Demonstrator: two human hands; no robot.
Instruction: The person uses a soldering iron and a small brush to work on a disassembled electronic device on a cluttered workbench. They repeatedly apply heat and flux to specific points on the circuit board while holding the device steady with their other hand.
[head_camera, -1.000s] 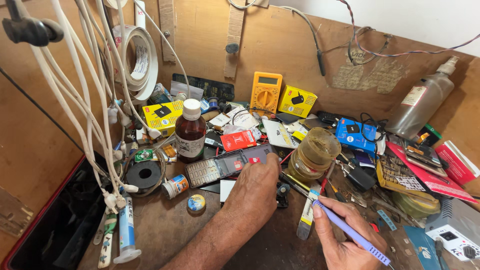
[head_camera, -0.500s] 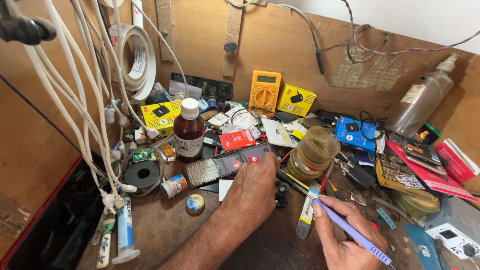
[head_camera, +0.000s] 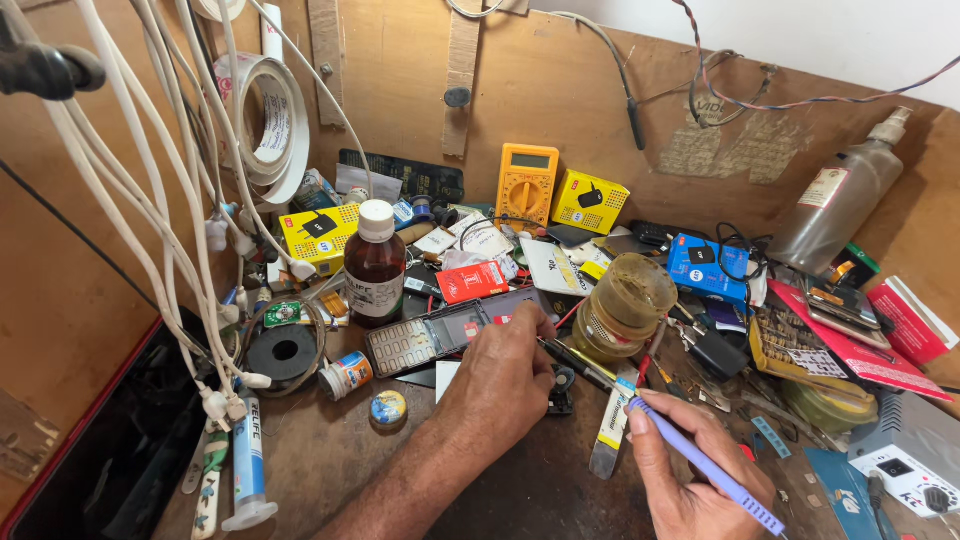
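My left hand (head_camera: 500, 385) rests palm-down on the bench, its fingers pinching a thin dark tool (head_camera: 572, 362) beside an opened phone body with a keypad (head_camera: 440, 335). A small black part (head_camera: 561, 388) lies just right of that hand. My right hand (head_camera: 690, 480) holds a light purple pen-shaped tool (head_camera: 700, 462), its tip pointing up-left toward the small part and a yellow-and-white strip (head_camera: 612, 428).
A brown bottle with a white cap (head_camera: 375, 262) stands behind the phone. An amber jar (head_camera: 625, 305), yellow multimeter (head_camera: 526, 185), yellow boxes, blue box (head_camera: 708, 268), spray bottle (head_camera: 835, 205), tape rolls and hanging white cables (head_camera: 170, 200) crowd the bench. A syringe tube (head_camera: 248, 470) lies front left.
None of note: both hands stay in nearly the same place, with only a slight shift of the view.
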